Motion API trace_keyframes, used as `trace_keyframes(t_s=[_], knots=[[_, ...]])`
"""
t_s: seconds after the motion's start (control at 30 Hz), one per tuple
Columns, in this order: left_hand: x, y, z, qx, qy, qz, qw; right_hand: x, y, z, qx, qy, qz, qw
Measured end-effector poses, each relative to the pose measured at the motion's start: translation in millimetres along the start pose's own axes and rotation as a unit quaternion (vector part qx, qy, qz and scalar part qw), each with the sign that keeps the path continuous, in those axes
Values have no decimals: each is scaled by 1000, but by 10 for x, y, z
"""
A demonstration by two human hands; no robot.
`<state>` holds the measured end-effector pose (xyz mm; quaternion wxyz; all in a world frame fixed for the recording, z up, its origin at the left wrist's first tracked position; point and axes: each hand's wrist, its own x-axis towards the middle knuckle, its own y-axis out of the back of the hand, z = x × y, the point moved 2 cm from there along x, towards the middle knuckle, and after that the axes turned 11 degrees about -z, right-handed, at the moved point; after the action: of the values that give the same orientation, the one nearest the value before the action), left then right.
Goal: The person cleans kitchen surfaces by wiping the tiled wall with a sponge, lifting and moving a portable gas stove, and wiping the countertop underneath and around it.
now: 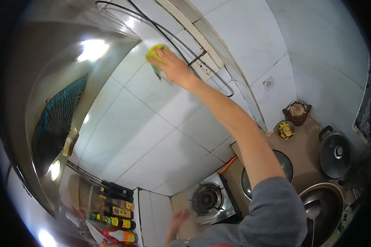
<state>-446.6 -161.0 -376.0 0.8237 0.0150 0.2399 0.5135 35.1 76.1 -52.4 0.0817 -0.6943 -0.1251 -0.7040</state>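
Left hand (178,222) is low in view, blurred, near the stove (226,208); whether clenched or slack cannot be told. Bottles (121,212) bear coloured labels, lettering too small to read. Beyond, the right hand (173,68) grasps a yellow cloth (155,51) against the wall (152,136), near the socket (202,69). Cloth bunched, green end pointing down the view; long axis indeterminate.
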Motion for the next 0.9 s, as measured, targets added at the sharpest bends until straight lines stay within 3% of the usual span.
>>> trace_keyframes(t_s=[0.07, 0.13, 0.17, 0.27, 0.3, 0.37, 0.4, 0.5, 0.57, 0.6, 0.67, 0.73, 0.8, 0.83, 0.9], knots=[[-38, -55, 16, -1, -8, -9, 1000, -70, -16, -46, 15, 32, -42, 998], [-46, -75, 83, 21, -13, -40, 999, 147, 20, 62, -13, 19, 5, 1000], [-98, -26, 33, 22, -10, -37, 999, 290, 53, 119, 196, -111, 2, 974], [-222, 101, -78, 36, 3, -23, 999, 673, -20, 26, 83, -232, 47, 968], [-289, 105, -66, 14, 3, 5, 1000, 720, -182, -115, 85, -228, 46, 969], [-337, 159, -126, -12, 3, 31, 999, 697, -564, -500, -77, -259, 81, 960], [-369, 227, -231, -24, 10, 35, 999, 686, -593, -736, -15, -255, 94, 962], [-245, 278, -319, -26, 9, 32, 999, 545, -723, -1098, -72, -204, 32, 976], [-125, 179, -250, -19, 7, 22, 1000, 422, -741, -1195, -10, -33, 50, 998], [-43, 118, -150, -4, 12, 5, 1000, 410, -641, -1115, -9, -30, 47, 998], [35, -2, 4, 3, 15, -10, 1000, 432, -408, -753, 22, 103, -91, 990], [0, -94, 116, 2, -43, -89, 995, 433, -400, -315, -77, -18, -46, 996], [-99, -52, 60, 6, -44, -81, 996, 408, -90, -86, 43, -221, 26, 974], [-134, -22, 14, 12, -43, -76, 996, 453, -146, -205, 43, -218, 27, 975], [-176, 117, -248, 1, -34, -61, 998, 534, -381, -587, 80, -308, 144, 937]])
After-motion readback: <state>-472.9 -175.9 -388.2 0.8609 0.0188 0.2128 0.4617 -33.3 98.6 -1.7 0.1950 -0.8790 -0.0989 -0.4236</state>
